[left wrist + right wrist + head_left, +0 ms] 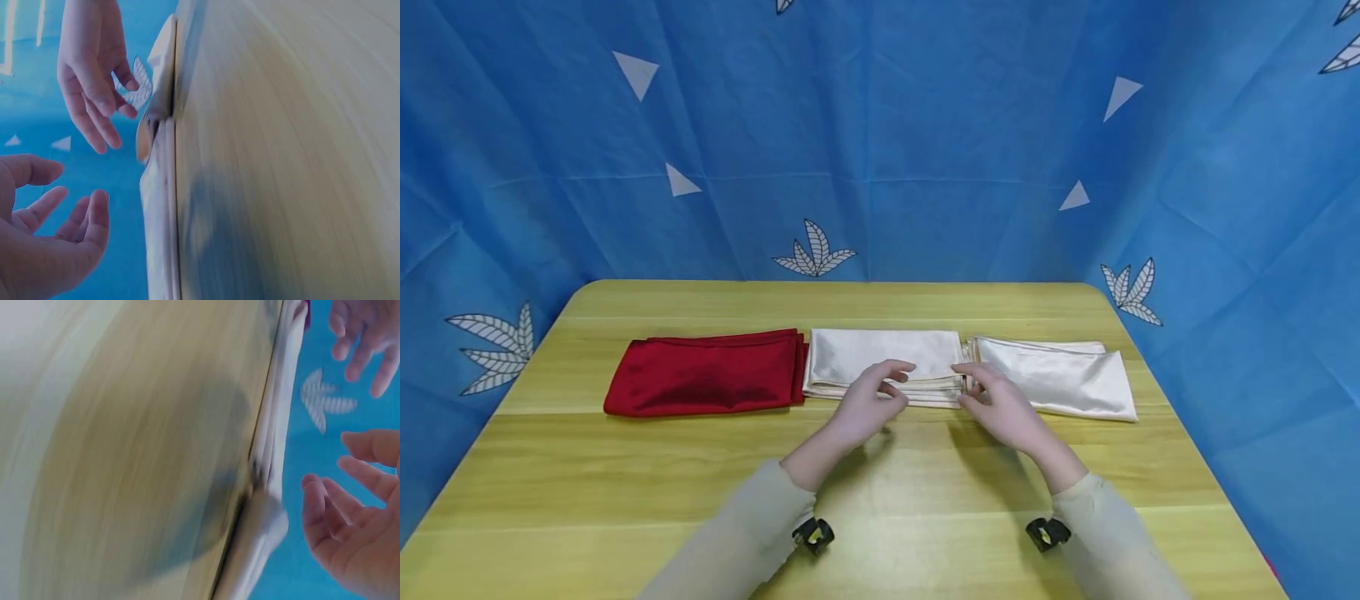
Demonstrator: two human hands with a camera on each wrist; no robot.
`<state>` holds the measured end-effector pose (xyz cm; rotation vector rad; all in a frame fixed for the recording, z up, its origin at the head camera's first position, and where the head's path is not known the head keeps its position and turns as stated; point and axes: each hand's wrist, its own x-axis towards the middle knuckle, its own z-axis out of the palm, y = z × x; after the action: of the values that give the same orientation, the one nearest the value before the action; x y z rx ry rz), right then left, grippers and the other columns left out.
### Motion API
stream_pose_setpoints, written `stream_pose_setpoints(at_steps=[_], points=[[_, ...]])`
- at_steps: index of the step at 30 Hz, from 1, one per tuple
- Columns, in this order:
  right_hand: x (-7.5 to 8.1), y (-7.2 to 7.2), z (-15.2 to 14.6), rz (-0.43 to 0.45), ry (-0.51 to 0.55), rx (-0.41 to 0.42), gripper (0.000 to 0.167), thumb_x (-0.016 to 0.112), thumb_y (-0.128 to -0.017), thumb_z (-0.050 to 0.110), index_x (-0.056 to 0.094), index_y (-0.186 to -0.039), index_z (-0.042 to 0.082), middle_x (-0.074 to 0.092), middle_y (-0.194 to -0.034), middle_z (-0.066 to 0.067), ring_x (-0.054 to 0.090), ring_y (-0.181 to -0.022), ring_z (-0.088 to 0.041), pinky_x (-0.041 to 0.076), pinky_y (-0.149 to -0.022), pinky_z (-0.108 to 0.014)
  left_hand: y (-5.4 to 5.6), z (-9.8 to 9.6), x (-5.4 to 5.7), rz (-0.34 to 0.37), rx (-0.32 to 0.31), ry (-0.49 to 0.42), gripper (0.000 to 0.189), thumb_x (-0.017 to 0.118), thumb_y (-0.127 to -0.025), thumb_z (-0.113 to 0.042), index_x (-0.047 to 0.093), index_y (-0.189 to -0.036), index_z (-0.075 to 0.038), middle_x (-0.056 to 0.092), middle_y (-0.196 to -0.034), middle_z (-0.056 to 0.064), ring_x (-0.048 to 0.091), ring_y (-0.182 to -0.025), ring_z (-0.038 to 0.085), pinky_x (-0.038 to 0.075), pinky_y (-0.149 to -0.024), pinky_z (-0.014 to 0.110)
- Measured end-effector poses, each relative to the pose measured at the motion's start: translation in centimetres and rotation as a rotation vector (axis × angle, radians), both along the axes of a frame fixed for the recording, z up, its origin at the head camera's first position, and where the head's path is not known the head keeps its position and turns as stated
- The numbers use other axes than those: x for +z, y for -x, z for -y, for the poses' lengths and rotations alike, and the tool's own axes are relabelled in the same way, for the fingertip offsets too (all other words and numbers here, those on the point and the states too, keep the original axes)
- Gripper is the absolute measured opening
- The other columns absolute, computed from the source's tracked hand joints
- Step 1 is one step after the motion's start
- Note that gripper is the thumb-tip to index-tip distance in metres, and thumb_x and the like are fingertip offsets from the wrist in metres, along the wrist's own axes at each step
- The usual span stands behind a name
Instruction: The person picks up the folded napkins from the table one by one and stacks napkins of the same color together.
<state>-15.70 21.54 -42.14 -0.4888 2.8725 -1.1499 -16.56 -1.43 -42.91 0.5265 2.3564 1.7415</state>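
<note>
Three folded satin cloths lie in a row across the table: a red cloth (707,375) at left, a white cloth (880,350) in the middle and another white cloth (1060,379) at right. My left hand (868,408) hovers over the front edge of the middle cloth, fingers loosely bent, nothing between them. Facing it, my right hand (1003,408) hangs by the seam between the two white cloths, also with bent fingers and nothing held. In the left wrist view the layered edge of the folded white cloth (159,212) shows, with both hands raised above it.
The wooden table (880,492) has rounded far corners. A blue curtain (880,150) with white leaf and triangle prints hangs behind it and along the sides. Black bands (814,535) sit on both sleeves.
</note>
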Motion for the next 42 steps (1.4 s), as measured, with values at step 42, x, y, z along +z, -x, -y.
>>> stream_pose_setpoints(at_steps=[42], points=[[-2.7,-0.9,-19.5,0.146,-0.249,-0.267,0.056,0.063,-0.089,0.011,0.039,-0.136,-0.009,0.038,-0.131,-0.042,0.035,-0.118,-0.06,0.03,-0.096,-0.065,0.9,-11.0,-2.4,0.359,-0.1,-0.079,0.053,0.063,-0.084,-0.005,0.05,-0.134,-0.003,0.049,-0.135,0.012,0.043,-0.126,0.026,0.039,-0.101,0.037]])
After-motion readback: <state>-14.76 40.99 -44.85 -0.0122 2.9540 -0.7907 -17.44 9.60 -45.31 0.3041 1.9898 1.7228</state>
